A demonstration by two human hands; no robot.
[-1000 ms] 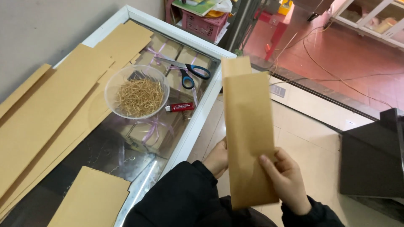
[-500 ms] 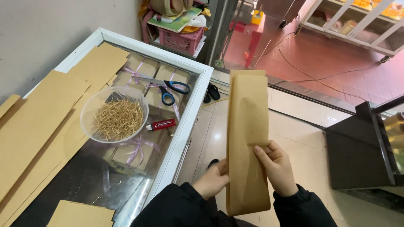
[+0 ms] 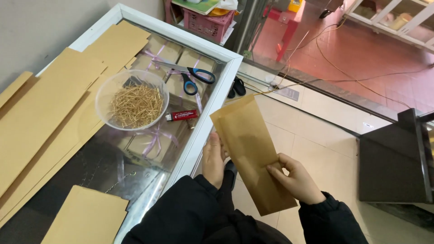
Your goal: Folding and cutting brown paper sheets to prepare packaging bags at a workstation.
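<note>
Glass counter (image 3: 212, 117); paper bag (image 3: 253, 153) in hands

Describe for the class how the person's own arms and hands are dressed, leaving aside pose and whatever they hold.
Both arms wear long black sleeves of a thick, matte fabric with folds, ending in close cuffs at the wrists. The left hand and right hand are bare: no gloves. No rings, watch or markings show in this view.

Brown paper bag (image 3: 253, 153) — upright before, now tilted leftward and lower — between both hands
</note>
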